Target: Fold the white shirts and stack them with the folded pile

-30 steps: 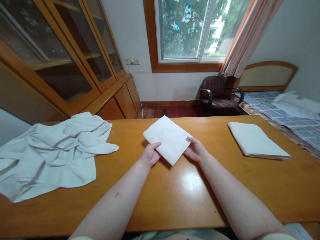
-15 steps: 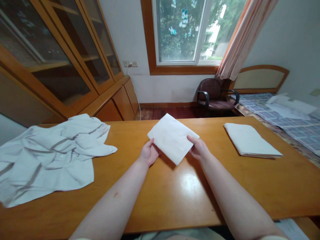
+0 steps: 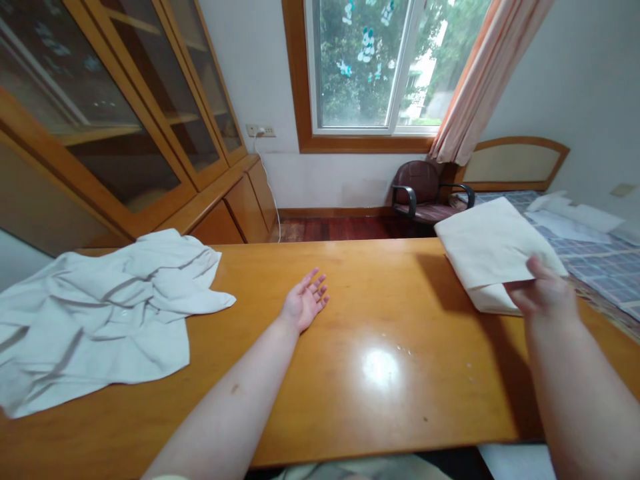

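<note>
My right hand point(image 3: 547, 293) pinches the near edge of a folded white cloth point(image 3: 493, 243) and holds it just above another folded white cloth point(image 3: 493, 301) at the right side of the wooden table point(image 3: 390, 373); only the lower cloth's near edge shows under it. My left hand point(image 3: 305, 303) rests on the table's middle, palm up, fingers spread, holding nothing. A crumpled white garment point(image 3: 105, 310) lies on the table to the left, about a forearm's length from my left hand.
Glass-door wooden cabinets point(image 3: 120, 120) line the left wall. A dark armchair point(image 3: 425, 193) stands under the window beyond the table. A bed point(image 3: 595, 247) with a checked cover lies at the right, behind the folded cloths.
My left hand let go of the folded cloth and stayed at the table's middle. My right hand carried the cloth to the right, over the folded cloth lying there.
</note>
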The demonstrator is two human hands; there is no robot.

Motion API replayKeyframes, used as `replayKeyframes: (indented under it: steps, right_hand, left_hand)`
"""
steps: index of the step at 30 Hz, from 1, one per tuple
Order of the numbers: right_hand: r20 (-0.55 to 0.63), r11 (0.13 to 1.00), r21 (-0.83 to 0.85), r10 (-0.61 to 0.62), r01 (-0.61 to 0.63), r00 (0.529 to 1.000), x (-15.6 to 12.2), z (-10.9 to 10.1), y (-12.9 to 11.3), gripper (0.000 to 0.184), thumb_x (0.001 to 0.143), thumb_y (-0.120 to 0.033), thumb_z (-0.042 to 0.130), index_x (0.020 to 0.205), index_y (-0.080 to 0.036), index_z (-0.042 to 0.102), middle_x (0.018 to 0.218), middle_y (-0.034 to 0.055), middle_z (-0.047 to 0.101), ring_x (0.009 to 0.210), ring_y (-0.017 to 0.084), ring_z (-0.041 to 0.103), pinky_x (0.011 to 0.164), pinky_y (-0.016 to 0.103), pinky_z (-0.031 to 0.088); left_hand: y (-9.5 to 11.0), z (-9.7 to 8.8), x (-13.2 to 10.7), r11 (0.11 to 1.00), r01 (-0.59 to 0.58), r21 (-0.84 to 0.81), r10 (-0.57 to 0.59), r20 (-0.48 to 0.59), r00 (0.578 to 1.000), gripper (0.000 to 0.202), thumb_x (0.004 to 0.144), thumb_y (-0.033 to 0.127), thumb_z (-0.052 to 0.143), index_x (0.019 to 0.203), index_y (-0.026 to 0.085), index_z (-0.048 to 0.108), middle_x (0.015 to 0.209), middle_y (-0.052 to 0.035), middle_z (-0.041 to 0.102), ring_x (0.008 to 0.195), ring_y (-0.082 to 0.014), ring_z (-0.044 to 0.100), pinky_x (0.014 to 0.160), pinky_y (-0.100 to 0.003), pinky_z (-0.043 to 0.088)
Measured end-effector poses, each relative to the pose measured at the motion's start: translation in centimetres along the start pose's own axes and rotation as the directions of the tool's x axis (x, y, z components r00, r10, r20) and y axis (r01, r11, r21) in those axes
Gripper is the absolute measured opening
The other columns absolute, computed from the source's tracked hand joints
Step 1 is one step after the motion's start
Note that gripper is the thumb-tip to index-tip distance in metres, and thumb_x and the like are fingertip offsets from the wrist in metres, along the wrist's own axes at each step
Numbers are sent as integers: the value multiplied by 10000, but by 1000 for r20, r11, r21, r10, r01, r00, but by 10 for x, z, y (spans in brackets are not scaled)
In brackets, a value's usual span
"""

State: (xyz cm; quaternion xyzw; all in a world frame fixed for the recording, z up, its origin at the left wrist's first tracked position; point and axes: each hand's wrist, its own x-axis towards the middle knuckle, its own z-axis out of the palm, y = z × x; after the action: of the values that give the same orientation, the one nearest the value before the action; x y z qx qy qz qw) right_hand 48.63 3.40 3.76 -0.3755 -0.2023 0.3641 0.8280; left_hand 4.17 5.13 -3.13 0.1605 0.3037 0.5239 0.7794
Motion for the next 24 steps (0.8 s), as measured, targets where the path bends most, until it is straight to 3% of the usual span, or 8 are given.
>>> replayKeyframes:
  steps: [2,4,7,9,13,24]
  right_hand:
    - [-100,997,68,-28,35,995,10,-18,-10,281,827,-87,432,873,-168,697,1188,134,614,1060,196,603,791,356,502]
    - [-222,997,73,32,-16,975,19,-35,-15,261,814,-64,461,810,-178,696,1207,124,606,1081,188,590,758,337,503]
    - [-429,991,7,124,-133,895,29,-55,-11,275,787,-12,460,723,-168,677,1240,123,583,1095,173,578,716,310,500]
    - [-446,986,-31,134,-165,885,31,-64,-6,295,791,-10,438,693,-163,670,1250,137,573,1078,168,587,717,306,498]
    - [-386,984,-78,116,-158,915,28,-71,2,324,814,-52,405,673,-162,676,1246,157,571,1022,174,614,768,333,492]
    - [-480,982,23,176,-189,859,42,-78,7,303,749,-55,371,694,-167,647,1227,161,574,1065,205,599,770,380,492]
  left_hand:
    - [0,-1,1,1000,-2,6,2,5,1000,376,801,254,535,1177,254,547,1046,-28,637,755,-116,622,714,-295,490]
    - [0,-2,1,1000,-2,8,2,8,1000,381,800,248,536,1182,251,544,1041,-30,639,749,-114,623,707,-290,492]
    - [-1,-2,1,1000,0,9,0,2,1000,361,809,231,523,1168,248,551,1023,-34,645,735,-112,621,694,-284,492]
    - [-1,-2,1,1000,4,10,-4,-5,1000,343,815,225,515,1155,242,557,1005,-37,649,725,-112,620,684,-281,491]
    - [-1,-2,2,1000,9,15,-9,-12,1000,318,814,226,520,1128,233,570,985,-37,653,712,-113,618,672,-275,489]
    - [-1,-2,3,1000,20,0,-20,-6,1000,321,817,254,505,1125,210,581,963,-54,658,700,-120,620,655,-276,498]
